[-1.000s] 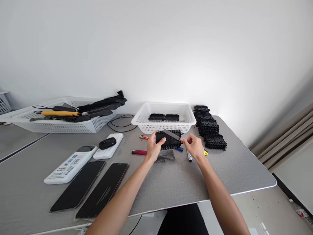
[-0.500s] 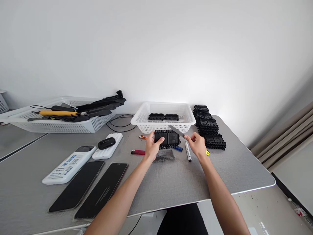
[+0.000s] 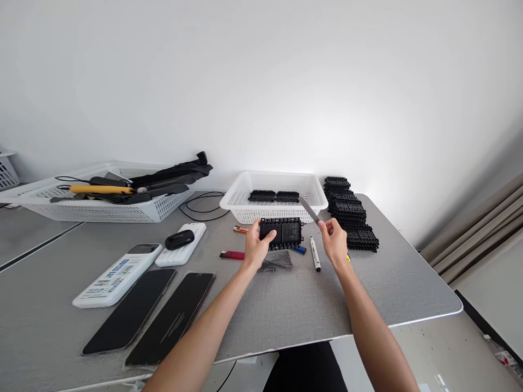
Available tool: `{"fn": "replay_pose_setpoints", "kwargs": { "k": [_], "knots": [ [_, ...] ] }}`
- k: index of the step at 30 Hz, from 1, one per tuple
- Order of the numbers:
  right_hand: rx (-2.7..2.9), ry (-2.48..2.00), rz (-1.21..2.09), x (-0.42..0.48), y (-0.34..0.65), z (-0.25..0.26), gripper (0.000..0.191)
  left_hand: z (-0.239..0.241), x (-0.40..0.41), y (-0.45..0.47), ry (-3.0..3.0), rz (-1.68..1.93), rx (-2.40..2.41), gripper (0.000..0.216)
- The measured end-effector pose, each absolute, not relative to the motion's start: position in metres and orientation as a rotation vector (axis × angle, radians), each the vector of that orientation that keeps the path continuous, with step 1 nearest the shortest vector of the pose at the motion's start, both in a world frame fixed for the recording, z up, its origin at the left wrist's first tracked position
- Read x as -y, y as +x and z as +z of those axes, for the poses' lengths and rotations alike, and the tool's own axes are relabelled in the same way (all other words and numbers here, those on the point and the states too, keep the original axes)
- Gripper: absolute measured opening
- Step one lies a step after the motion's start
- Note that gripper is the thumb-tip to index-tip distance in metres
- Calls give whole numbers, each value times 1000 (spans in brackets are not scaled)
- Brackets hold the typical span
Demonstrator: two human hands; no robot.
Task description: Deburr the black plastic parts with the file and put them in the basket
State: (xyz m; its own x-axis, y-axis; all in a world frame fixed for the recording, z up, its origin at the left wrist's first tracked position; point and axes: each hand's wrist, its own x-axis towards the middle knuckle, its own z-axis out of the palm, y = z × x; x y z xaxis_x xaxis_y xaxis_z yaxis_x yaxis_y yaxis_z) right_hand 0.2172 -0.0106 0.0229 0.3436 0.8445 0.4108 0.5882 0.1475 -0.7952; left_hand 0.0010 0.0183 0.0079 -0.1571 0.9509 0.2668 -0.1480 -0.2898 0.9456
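Note:
A black plastic panel [image 3: 286,233] with toothed long edges is tilted up above the table. My left hand [image 3: 258,246] grips its left end, thumb pressed on its face. My right hand [image 3: 334,239] pinches one end of a flat grey file [image 3: 310,210], whose other end points up and left. The file stands apart from the panel, to its upper right. Beneath the panel lie a crumpled grey cloth [image 3: 278,261] and a partly hidden blue lighter [image 3: 299,249]. Near my right hand lies a white marker [image 3: 315,255]; something yellow peeks out behind the wrist.
A white basket [image 3: 273,216] behind my hands holds two similar panels [image 3: 262,195]. Stacks of black panels [image 3: 359,238] stand at right. On the left are a basket of tools [image 3: 151,211], power banks [image 3: 118,276], and two phones [image 3: 129,311]. A red lighter [image 3: 231,255] lies nearby.
My right hand has drawn the file right, away from the panel's upper edge, and it now points more steeply upward. My left hand still holds the panel in about the same place.

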Motion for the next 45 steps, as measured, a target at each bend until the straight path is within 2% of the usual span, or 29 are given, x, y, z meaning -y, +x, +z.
{"fn": "replay_pose_setpoints", "kwargs": {
  "k": [3, 9, 12, 18, 28, 35, 45],
  "knots": [
    [1345, -1462, 363, 14, 209, 27, 41, 7, -16, 4, 1288, 1574, -1036, 37],
    [1315, -1460, 335, 21, 182, 25, 54, 5, -5, 15, 1433, 1494, -1055, 38],
    [1296, -1465, 354, 20, 182, 25, 52, 4, -3, 17, 1477, 1457, -1056, 37],
    [1244, -1365, 597, 15, 197, 27, 40, 10, -7, 12, 1360, 1464, -986, 38],
    [1116, -1126, 984, 10, 195, 23, 42, 4, -10, 11, 1410, 1431, -1169, 51],
    [1084, -1028, 1150, 12, 193, 26, 43, 4, -10, 12, 1352, 1452, -1112, 48],
    [937, -978, 1182, 9, 194, 22, 40, -4, -14, 12, 951, 1563, -1027, 38]
  ]
}}
